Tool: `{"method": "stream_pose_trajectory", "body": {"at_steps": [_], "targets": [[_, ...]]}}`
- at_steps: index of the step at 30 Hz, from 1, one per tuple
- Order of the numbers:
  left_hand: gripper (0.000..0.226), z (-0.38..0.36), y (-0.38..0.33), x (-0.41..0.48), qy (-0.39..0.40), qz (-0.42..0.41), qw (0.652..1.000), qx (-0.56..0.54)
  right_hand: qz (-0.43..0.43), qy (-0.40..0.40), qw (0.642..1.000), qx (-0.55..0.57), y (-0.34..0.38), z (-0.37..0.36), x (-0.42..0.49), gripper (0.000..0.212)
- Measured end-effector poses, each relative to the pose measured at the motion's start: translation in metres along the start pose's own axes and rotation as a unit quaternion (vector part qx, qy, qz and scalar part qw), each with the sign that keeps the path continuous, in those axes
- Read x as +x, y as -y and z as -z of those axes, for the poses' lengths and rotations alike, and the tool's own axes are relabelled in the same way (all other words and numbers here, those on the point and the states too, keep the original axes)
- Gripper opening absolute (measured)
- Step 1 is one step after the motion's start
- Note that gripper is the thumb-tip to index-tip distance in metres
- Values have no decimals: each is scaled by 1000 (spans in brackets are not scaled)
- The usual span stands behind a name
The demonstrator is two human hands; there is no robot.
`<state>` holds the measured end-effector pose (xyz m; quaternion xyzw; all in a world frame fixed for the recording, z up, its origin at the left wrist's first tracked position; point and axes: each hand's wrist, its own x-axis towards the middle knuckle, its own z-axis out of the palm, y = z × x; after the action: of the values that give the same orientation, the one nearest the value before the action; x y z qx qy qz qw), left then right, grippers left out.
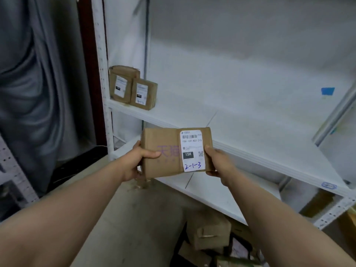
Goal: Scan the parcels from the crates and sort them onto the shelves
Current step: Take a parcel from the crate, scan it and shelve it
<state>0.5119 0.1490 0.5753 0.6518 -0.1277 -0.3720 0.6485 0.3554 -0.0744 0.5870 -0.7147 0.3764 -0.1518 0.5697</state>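
Observation:
I hold a brown cardboard parcel [165, 151] in front of the white shelf unit, its label facing me. The white label [191, 150] carries a barcode, "15H" and handwritten "2-1-3". My left hand [137, 161] grips the parcel's left edge, thumb on top. My right hand [218, 162] grips its right edge beside the label. Two other labelled brown parcels [133, 87] stand upright at the far left of the upper shelf board [240, 122]. More brown parcels [210, 234] lie in a crate on the floor below.
The white metal shelving has a lower board [212, 191] under the held parcel. A blue tape patch [327, 91] sticks to the back panel at right. A grey curtain [38, 93] hangs at left, and another perforated rack post [11, 170] stands at the far left.

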Motion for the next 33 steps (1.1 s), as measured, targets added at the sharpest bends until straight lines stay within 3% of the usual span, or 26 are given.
{"method": "stream_pose_trajectory", "body": {"at_steps": [4,8,12,15,17,20,24,27,30,33], "targets": [[73,48,-6,-3,-19,-12,999,-28,10,20,1000,-14,29,-45,14,32],[85,86,-10,2,-43,-18,999,-25,10,45,999,-10,49,-81,32,39],[66,118,-13,21,-62,-19,997,-30,17,91,996,-12,61,-111,48,32],[66,139,-15,45,-75,-13,997,-25,24,107,993,-34,69,-132,70,30],[70,152,-18,63,-81,-5,996,-23,26,121,991,-58,72,-145,93,44],[72,176,-24,95,-93,16,995,-16,16,184,976,-111,72,-162,139,66],[66,206,-30,153,-113,37,993,23,-16,265,949,-167,63,-191,207,54],[90,225,-35,204,-136,53,987,65,-36,258,939,-223,56,-222,255,47],[117,243,-35,251,-151,47,982,101,-21,229,943,-242,56,-258,300,73],[130,257,-25,286,-168,46,968,182,1,274,917,-290,56,-294,330,94]]}}
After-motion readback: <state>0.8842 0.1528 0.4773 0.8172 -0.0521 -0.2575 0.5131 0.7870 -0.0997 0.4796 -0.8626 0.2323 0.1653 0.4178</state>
